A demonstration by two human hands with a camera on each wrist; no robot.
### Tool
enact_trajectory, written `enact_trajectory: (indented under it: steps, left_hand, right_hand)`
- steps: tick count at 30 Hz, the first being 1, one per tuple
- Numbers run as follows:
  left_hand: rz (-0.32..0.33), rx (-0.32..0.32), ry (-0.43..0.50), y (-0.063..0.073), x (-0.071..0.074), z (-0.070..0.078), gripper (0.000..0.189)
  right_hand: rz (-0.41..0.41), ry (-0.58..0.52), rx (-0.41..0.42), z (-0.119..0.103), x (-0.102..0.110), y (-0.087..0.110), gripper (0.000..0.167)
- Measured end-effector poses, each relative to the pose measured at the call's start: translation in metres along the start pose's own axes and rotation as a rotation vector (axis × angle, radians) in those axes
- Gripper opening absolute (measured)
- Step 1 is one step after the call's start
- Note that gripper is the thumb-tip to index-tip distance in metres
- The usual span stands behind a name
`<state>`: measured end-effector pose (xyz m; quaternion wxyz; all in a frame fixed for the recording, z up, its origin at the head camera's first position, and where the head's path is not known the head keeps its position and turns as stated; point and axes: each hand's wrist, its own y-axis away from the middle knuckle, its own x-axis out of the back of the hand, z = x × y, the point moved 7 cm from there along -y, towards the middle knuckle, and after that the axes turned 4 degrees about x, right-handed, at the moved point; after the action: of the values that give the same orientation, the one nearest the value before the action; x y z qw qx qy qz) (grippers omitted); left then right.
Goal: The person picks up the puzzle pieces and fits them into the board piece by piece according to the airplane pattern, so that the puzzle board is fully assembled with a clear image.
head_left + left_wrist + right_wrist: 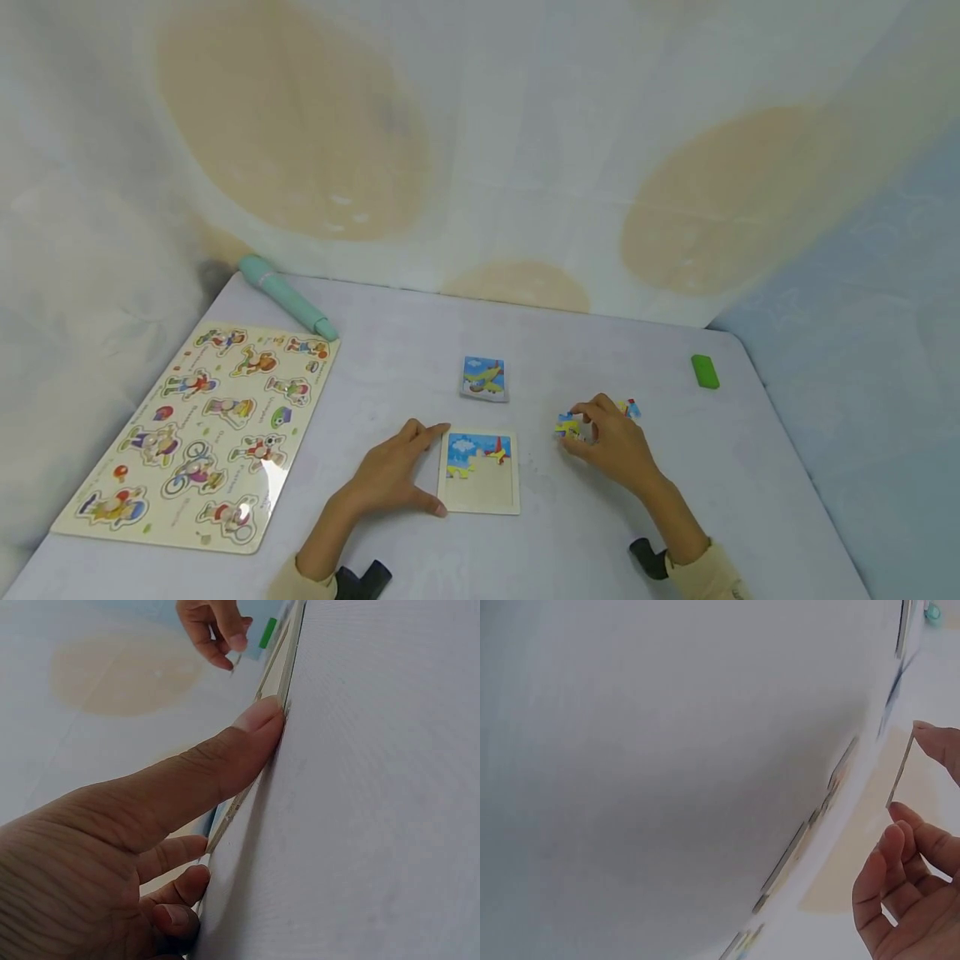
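My right hand point(615, 442) pinches a piece point(567, 426), right of the board point(483, 497), whose left edge my left hand point(392, 473) touches, fingers spread; held only by its rims, the piece could slip

Beige sleeves point(705, 573) sit beside stubby black wrist-worn cameras point(648, 558).

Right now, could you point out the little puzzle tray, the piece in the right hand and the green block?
Puzzle tray point(486, 493): head view, its bare lower part.
Held piece point(567, 426): head view, its printed face.
Green block point(705, 372): head view, middle of its top.
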<state>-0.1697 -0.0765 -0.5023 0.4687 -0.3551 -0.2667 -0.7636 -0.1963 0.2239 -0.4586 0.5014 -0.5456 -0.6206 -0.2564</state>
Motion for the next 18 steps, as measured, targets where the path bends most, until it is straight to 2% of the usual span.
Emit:
enact_trajectory:
  steps: [6, 18]
  left_hand:
    - [0.005, -0.005, -0.001, 0.000, -0.001, 0.000, 0.111]
    - [-0.006, 0.018, -0.003, -0.001, -0.001, -0.002, 0.110]
  right_hand:
    - [-0.003, -0.019, 0.019, -0.014, -0.002, 0.001, 0.047]
    - [-0.111, -0.057, 0.019, -0.046, -0.015, 0.002, 0.044]
